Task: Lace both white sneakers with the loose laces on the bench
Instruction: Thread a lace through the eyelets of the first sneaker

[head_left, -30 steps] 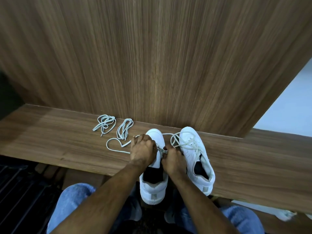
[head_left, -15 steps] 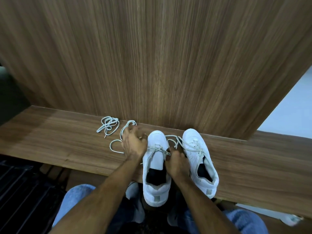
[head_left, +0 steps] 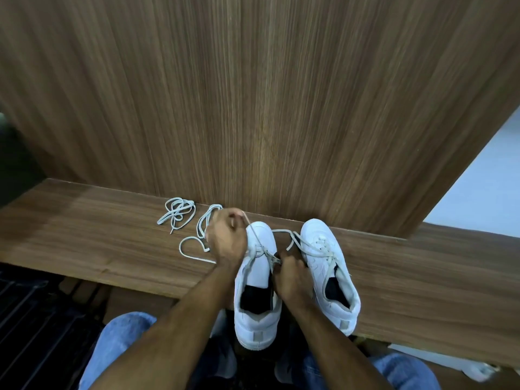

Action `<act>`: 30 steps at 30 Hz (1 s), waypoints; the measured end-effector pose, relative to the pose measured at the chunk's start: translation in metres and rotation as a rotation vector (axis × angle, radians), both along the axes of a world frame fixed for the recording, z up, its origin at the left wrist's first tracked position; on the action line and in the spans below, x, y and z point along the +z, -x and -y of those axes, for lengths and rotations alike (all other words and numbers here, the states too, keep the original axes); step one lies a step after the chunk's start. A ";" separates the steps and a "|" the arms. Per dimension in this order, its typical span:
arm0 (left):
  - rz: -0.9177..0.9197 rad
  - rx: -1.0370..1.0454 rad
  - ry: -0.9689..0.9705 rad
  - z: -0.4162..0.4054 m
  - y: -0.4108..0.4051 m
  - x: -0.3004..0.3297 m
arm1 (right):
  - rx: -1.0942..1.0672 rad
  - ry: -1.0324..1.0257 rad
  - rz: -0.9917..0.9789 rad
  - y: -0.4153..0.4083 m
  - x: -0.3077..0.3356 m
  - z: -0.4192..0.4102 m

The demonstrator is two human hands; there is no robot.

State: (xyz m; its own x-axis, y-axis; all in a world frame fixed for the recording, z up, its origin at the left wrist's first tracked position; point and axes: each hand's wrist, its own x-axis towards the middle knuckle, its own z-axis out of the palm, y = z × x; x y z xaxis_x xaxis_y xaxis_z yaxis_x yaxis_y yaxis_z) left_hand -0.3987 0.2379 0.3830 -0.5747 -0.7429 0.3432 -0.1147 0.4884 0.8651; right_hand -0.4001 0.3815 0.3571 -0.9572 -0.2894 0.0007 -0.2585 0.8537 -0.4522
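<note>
On the brown wooden bench (head_left: 84, 235) I see a bundled pale grey loose lace (head_left: 177, 213). My left hand (head_left: 228, 239) pinches a taut lace strand over the left white leather sneaker (head_left: 257, 280); my right hand (head_left: 292, 280) grips its eyelet edge, beside the right white sneaker (head_left: 329, 271).

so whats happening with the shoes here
A person sits at a wooden bench lacing the left of two white sneakers. The left hand pulls a lace end taut up past the toe, while the right hand pinches the lace at the eyelets. The right sneaker has a lace lying loosely across it. A bundled lace lies loose on the bench.
</note>
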 end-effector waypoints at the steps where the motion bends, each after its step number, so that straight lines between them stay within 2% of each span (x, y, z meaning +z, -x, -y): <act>1: -0.221 0.081 -0.220 0.007 0.004 0.012 | 0.002 0.001 -0.006 0.000 -0.001 0.000; 3: -0.471 0.259 -0.478 0.018 0.010 0.037 | 0.012 0.001 -0.012 0.000 -0.002 0.001; 5: -0.472 0.300 -0.502 0.025 0.013 0.047 | 0.013 0.003 -0.012 0.000 -0.001 0.001; 7: -0.285 0.191 -0.307 0.024 0.010 0.037 | 0.000 0.005 -0.008 0.000 -0.001 0.000; 10: 0.200 0.024 0.117 0.011 -0.002 0.012 | -0.003 0.003 0.000 0.000 0.000 0.001; 12: 0.454 -0.161 0.364 -0.001 -0.010 -0.002 | -0.008 0.003 0.002 -0.001 0.001 0.001; 14: 0.646 -0.301 0.498 -0.013 -0.016 -0.014 | -0.007 -0.004 0.002 0.000 0.001 0.001; 16: 0.744 -0.313 0.579 -0.020 -0.020 -0.021 | -0.006 -0.004 0.006 0.000 0.001 0.001; 18: 0.738 -0.265 0.660 -0.021 -0.019 -0.020 | -0.009 0.002 0.011 0.000 0.001 0.001; 21: 0.605 -0.241 0.693 -0.017 -0.014 -0.009 | -0.008 0.012 0.006 0.000 0.001 0.001; 23: 0.405 -0.128 0.497 -0.011 -0.010 0.004 | 0.000 0.009 0.003 0.000 0.001 0.000; 25: 0.198 0.032 0.149 -0.001 -0.003 0.017 | 0.003 0.014 -0.010 0.001 0.000 -0.001; 27: 0.026 0.148 -0.096 0.013 0.003 0.031 | 0.006 0.015 -0.020 0.001 -0.001 0.000; 28: -0.008 0.170 -0.149 0.019 0.006 0.037 | 0.004 0.011 -0.019 0.001 -0.001 0.000; 30: 0.043 0.153 -0.134 0.026 0.009 0.045 | 0.008 0.005 -0.012 0.001 -0.001 0.000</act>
